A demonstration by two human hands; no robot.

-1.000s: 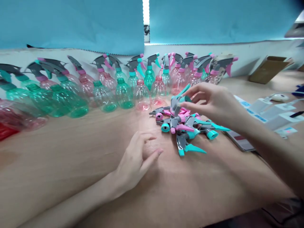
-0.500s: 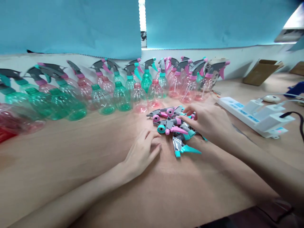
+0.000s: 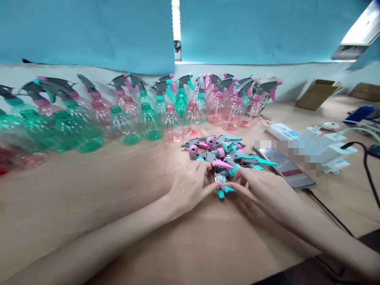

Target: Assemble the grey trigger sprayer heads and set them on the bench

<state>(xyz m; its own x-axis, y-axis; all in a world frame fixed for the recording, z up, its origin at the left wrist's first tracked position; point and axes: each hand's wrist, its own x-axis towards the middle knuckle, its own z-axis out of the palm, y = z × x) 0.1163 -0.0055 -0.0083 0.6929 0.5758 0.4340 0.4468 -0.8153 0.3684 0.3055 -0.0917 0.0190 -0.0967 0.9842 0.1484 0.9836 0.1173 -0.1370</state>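
A pile of loose trigger sprayer heads [image 3: 221, 153], grey with pink or teal parts, lies on the wooden table. My left hand [image 3: 190, 186] rests against the pile's near left side, its fingers bent and thumb stretched out. From the near right, my right hand [image 3: 264, 190] touches the pile with fingers and thumb apart. Both thumb tips come close together over a grey and teal sprayer head [image 3: 221, 194] at the front, partly covered by them. Neither hand visibly lifts anything; some fingertips are hidden.
Behind the pile stand open pink bottles [image 3: 173, 128] and green bottles [image 3: 151, 126]. Several bottles with sprayers fitted [image 3: 234, 113] line the wall. To the right lie a phone [image 3: 292, 172], a power strip [image 3: 282, 130] with plugs and cables, and a cardboard box [image 3: 316, 95].
My right hand has drawn back from the pile's far right to its near side, uncovering the phone and more sprayer heads. My left hand has moved right, up against the pile.
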